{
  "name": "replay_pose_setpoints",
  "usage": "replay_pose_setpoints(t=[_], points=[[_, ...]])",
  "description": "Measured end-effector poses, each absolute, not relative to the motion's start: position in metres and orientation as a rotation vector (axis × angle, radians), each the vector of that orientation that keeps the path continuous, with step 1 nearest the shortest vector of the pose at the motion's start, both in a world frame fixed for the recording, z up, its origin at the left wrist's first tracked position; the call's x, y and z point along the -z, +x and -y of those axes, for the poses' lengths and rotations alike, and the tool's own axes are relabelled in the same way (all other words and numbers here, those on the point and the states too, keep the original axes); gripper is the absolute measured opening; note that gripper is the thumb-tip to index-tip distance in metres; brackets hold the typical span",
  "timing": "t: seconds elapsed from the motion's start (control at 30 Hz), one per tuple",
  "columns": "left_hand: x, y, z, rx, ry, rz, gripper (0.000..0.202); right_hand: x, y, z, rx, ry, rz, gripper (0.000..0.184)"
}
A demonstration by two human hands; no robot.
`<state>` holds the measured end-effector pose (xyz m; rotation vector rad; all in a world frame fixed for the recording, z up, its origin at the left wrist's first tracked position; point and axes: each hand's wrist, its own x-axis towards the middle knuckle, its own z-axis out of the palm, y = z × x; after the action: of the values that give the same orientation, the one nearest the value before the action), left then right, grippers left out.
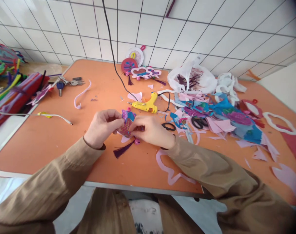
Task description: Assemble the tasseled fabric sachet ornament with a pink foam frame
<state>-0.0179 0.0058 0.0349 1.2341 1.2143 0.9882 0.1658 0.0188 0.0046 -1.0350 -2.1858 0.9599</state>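
My left hand [102,127] and my right hand [152,131] meet over the middle of the orange table [52,139]. Both pinch a small colourful fabric ornament [127,123] in blue, pink and purple. A purple tassel [122,150] and a pink bead [137,141] hang from its lower end and lie on the table. My fingers are closed on the ornament's edges from the left and the right. A yellow glue gun [146,105] lies just beyond my hands.
Black scissors [199,123], printed fabric [225,113] and pink paper scraps [172,169] spread to the right. A white plastic bag [191,78] and finished ornaments [138,66] sit by the tiled wall. Keys [68,83], pipe cleaners [11,92] and a white cable [55,116] lie left.
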Motion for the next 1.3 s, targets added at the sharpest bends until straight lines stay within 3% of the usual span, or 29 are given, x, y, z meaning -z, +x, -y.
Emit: replay_pose_setpoints(t=[0.23, 0.4, 0.73, 1.0, 1.3], points=[[-0.038, -0.016, -0.004, -0.944, 1.208, -1.208, 0.008, -0.002, 0.157, -0.013, -0.569, -1.087, 2.641, 0.010], [-0.041, -0.017, -0.003, -0.820, 1.285, -1.239, 0.009, 0.000, 0.154, -0.012, -0.569, -1.161, 2.614, 0.012], [-0.024, -0.027, -0.009, -0.197, 1.756, -1.272, 0.020, 0.005, 0.158, -0.016, -0.671, -1.208, 2.478, 0.007], [-0.023, -0.028, -0.011, -0.147, 1.790, -1.262, 0.021, 0.002, 0.157, -0.012, -0.354, -1.067, 2.747, 0.013], [-0.020, -0.029, -0.010, -0.127, 1.830, -1.255, 0.021, 0.002, 0.157, -0.015, -0.753, -1.187, 2.349, 0.012]])
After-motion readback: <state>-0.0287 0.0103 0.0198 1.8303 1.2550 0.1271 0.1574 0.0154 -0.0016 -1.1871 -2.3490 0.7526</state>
